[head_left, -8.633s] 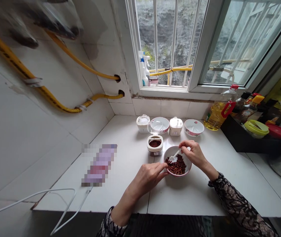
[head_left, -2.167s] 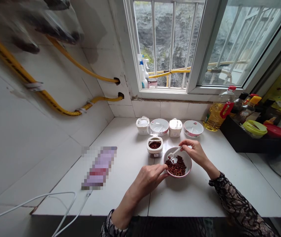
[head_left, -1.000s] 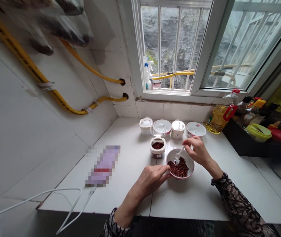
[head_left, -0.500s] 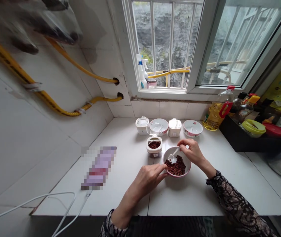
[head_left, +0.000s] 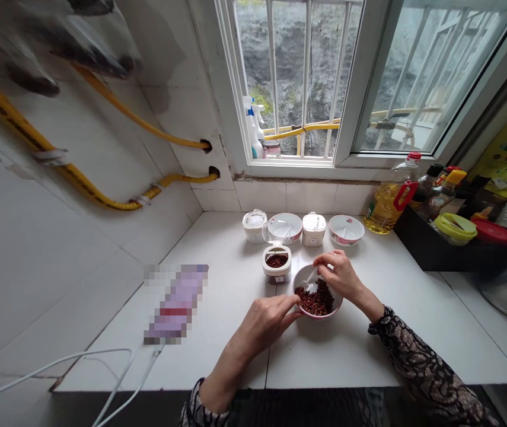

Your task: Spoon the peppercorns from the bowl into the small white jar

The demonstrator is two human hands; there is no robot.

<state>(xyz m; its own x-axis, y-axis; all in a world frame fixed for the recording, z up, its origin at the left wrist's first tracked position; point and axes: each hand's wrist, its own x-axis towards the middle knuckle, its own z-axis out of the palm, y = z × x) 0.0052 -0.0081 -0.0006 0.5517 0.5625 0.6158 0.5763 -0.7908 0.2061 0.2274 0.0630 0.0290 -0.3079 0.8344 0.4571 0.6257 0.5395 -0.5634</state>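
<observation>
Pinching the spoon (head_left: 306, 283) in the bowl (head_left: 337, 301) with right hand (head_left: 340, 276), gripping its left rim with left hand (head_left: 267, 321). Could spill red-brown bits (head_left: 318, 301) — from pushing too hard.

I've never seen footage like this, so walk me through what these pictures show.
There is no robot here: a person works with two bare hands, filmed by one camera worn on the head. Every picture comes from it, looking forward and down.

The left hand steadies a bowl by its rim. The right hand holds a small white spoon in it, over dark red bits.

On the white counter, an open container of similar bits stands beside the bowl. Behind are two more containers and two bowls. An oil bottle stands on the right; on the left lies something blurred out, with a white cable.
</observation>
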